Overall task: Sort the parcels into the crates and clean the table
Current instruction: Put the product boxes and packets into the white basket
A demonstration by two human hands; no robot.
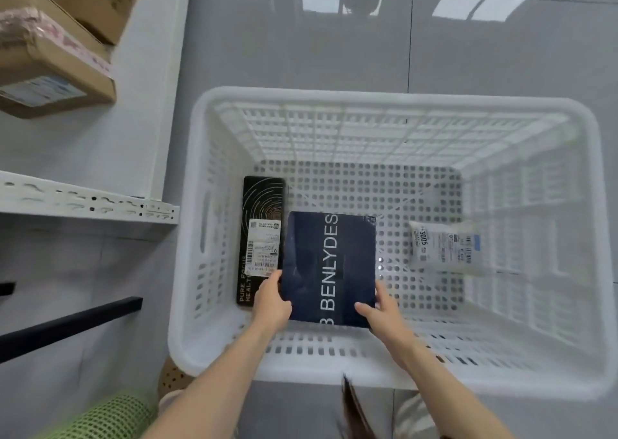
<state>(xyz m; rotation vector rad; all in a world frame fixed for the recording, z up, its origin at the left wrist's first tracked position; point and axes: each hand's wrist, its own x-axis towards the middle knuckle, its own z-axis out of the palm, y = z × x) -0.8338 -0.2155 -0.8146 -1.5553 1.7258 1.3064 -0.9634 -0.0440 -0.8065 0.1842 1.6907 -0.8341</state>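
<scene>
Reading "BENLYDES", a navy parcel (pixel 329 264) sits in both hands (pixel 271 299) (pixel 384 308).

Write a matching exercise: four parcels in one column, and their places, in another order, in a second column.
1. dark blue flat parcel with white letters
2. long black labelled box
3. small white pouch
4. brown cardboard boxes

A. outside the white plastic crate
B. crate floor, right side
C. held by left hand and right hand
D. crate floor, left wall

Pairs: 1-C, 2-D, 3-B, 4-A

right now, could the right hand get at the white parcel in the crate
Probably: only bare crate floor separates the right hand from the white parcel, though it grips the navy parcel now.
</scene>
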